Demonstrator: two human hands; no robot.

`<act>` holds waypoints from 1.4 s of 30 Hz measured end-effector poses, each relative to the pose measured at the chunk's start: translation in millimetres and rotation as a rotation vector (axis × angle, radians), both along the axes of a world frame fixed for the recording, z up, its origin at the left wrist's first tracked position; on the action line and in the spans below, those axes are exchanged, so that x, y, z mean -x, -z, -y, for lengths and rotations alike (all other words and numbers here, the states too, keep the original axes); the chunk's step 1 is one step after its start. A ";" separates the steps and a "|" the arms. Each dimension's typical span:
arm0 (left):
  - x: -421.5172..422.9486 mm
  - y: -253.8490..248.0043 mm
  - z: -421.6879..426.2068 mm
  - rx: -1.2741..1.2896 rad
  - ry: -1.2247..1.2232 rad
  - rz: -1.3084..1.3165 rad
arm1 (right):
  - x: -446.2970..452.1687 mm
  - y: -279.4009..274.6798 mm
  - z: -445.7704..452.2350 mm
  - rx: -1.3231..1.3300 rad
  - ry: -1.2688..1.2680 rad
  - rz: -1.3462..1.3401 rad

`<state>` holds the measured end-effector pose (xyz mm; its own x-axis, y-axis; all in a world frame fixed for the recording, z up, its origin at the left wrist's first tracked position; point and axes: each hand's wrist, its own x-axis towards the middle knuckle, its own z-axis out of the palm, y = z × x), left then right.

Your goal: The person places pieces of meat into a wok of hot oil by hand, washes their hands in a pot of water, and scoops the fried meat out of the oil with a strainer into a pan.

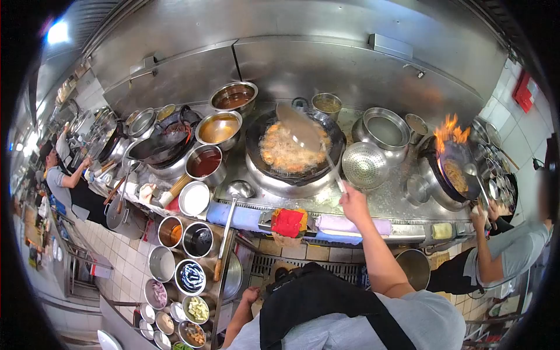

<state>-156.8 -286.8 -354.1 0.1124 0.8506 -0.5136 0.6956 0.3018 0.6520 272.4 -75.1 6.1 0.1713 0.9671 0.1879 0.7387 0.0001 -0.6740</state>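
My right hand (354,201) is closed around the handle of a wide, round skimmer (298,127), whose blurred head is tilted above the big wok (255,140). In that wok, orange-golden pieces of food (286,154) bubble in foaming oil. Down at my side, near the edge of the ingredient counter, hangs my left hand (251,296); its fingers look curled, with nothing visible in them. A ladle (240,188) with a long wooden-ended handle lies left of the wok, apart from both hands. A perforated metal colander (366,165) stands just right of the wok.
Bowls of sauce (219,129) and a pot of dark red liquid (204,163) stand left. Ingredient tins (197,239) line the left counter. Folded cloths (290,223) lie along the front rail. At right, a co-worker (507,251) handles a flaming wok (446,175); another person (61,175) is far left.
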 end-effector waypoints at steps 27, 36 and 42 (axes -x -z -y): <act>-4.2 -3.3 -7.2 0.227 -0.407 0.375 | -20.8 2.3 -37.6 0.026 0.027 -0.879; -2.8 9.0 6.5 0.072 0.145 -0.065 | -77.2 -8.9 26.6 -0.056 0.169 -0.927; -6.1 -13.1 -15.4 0.322 0.178 -0.123 | -98.0 11.9 57.9 -0.074 0.342 -0.638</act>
